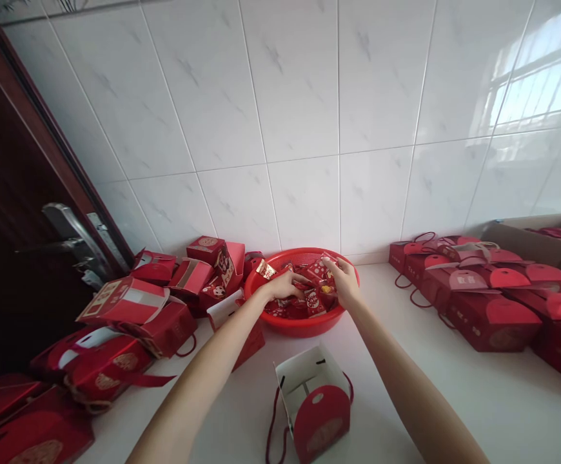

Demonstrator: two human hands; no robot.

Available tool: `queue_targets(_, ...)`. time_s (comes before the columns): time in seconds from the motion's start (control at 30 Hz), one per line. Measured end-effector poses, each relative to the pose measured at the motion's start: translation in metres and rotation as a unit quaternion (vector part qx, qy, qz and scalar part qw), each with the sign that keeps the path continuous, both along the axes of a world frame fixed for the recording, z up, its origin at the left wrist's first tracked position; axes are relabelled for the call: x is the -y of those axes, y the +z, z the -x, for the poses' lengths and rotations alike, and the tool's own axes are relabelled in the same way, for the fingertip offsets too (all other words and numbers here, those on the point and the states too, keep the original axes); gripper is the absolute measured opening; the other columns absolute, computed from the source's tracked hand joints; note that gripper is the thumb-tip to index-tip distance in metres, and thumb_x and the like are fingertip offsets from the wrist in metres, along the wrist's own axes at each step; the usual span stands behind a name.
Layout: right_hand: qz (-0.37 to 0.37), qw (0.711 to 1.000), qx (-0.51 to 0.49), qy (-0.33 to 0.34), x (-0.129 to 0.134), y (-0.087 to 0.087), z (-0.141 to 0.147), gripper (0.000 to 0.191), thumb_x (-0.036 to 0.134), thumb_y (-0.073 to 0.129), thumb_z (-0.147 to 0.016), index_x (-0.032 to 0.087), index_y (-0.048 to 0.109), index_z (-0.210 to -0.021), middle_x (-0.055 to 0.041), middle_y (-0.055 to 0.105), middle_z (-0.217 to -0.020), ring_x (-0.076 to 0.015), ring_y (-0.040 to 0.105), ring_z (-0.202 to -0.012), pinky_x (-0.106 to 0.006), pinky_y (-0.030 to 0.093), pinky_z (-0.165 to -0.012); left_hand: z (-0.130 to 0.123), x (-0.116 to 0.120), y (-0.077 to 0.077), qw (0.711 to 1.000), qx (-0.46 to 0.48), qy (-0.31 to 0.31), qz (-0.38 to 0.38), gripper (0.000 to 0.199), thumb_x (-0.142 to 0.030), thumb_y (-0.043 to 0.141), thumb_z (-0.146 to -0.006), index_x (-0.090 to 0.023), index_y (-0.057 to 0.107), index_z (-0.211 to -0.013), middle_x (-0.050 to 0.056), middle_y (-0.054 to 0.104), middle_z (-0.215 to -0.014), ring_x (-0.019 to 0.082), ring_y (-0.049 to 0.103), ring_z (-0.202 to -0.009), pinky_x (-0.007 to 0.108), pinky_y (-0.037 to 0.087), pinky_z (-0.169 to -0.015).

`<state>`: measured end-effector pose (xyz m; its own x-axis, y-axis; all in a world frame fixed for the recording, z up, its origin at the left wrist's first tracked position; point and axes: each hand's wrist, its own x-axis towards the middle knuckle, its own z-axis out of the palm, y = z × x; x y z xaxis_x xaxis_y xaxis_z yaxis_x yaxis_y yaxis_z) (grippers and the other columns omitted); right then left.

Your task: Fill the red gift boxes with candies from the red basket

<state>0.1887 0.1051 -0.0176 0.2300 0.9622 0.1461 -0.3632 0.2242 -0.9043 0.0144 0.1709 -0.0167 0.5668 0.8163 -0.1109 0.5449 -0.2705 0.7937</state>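
A red plastic basket (304,328) stands against the tiled wall, holding several red and gold wrapped packets (312,301). My left hand (286,285) reaches down into it, fingers spread over the packets. At the basket's right side my right hand (341,274) has its thumb and fingers closed on a red packet with white dots (320,267). Nearer to me, between my forearms, an open red gift box (323,422) with a white inside and a dark red cord stands on the white surface.
Several red boxes (157,319) are piled at the left beside a dark door (14,193) with a metal handle. Closed red boxes (488,316) stand in rows at the right, before a cardboard carton (527,243). A white tiled wall (304,129) rises behind.
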Motion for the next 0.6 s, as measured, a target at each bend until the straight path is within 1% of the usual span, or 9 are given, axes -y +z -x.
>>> queue_targets(0.1,-0.004,1.000,-0.010,-0.014,-0.003,-0.002,0.000,0.039,0.054,0.079,-0.063,0.022,0.058,-0.069,0.0036,0.061,-0.061,-0.0156,0.057,-0.055,-0.029,0.048,-0.051,0.012,0.000,0.005,0.996,0.079,0.049,-0.016,0.047,-0.015,0.073,-0.058,-0.019,0.078,-0.105,0.004,0.078,-0.102,0.024,0.067,-0.099,0.032,0.050,-0.091)
queue_targets(0.17,-0.014,1.000,-0.013,-0.020,-0.004,-0.003,0.001,0.038,0.053,0.079,-0.063,0.022,0.058,-0.067,0.0034,0.061,-0.062,-0.0156,0.058,-0.057,-0.029,0.049,-0.055,0.019,0.001,0.006,0.988,0.127,0.081,-0.020,0.047,-0.016,0.073,-0.060,-0.019,0.077,-0.107,0.005,0.077,-0.106,0.023,0.068,-0.101,0.033,0.049,-0.094)
queue_targets(0.23,-0.023,0.999,-0.013,-0.023,-0.005,-0.004,0.001,0.037,0.052,0.079,-0.063,0.021,0.058,-0.066,0.0027,0.063,-0.063,-0.0155,0.059,-0.061,-0.028,0.049,-0.059,0.024,0.002,0.004,0.980,0.166,0.111,-0.017,0.048,-0.017,0.074,-0.062,-0.020,0.076,-0.110,0.005,0.077,-0.105,0.023,0.069,-0.099,0.033,0.050,-0.094)
queue_targets(0.33,-0.028,0.999,-0.009,-0.014,-0.004,-0.003,0.001,0.035,0.051,0.079,-0.063,0.021,0.061,-0.068,0.0015,0.065,-0.067,-0.0163,0.061,-0.065,-0.028,0.050,-0.062,0.028,0.004,0.000,0.967,0.205,0.149,-0.004,0.050,-0.020,0.078,-0.063,-0.020,0.074,-0.113,0.005,0.078,-0.097,0.023,0.071,-0.093,0.035,0.053,-0.091)
queue_targets(0.47,-0.028,1.000,-0.002,0.002,-0.001,-0.002,0.001,0.033,0.050,0.078,-0.065,0.021,0.065,-0.073,-0.0001,0.068,-0.072,-0.0181,0.064,-0.070,-0.030,0.052,-0.065,0.027,0.005,-0.002,0.956,0.241,0.170,0.015,0.041,-0.023,0.081,-0.063,-0.019,0.075,-0.104,0.004,0.078,-0.089,0.025,0.072,-0.095,0.037,0.053,-0.092)
queue_targets(0.6,-0.027,0.999,0.012,0.011,0.001,-0.001,0.001,0.034,0.052,0.078,-0.066,0.021,0.063,-0.072,-0.0003,0.068,-0.071,-0.0185,0.064,-0.069,-0.030,0.052,-0.063,0.027,0.006,-0.002,0.947,0.262,0.181,0.038,0.029,-0.025,0.084,-0.063,-0.020,0.074,-0.090,0.004,0.077,-0.085,0.027,0.072,-0.097,0.038,0.054,-0.091)
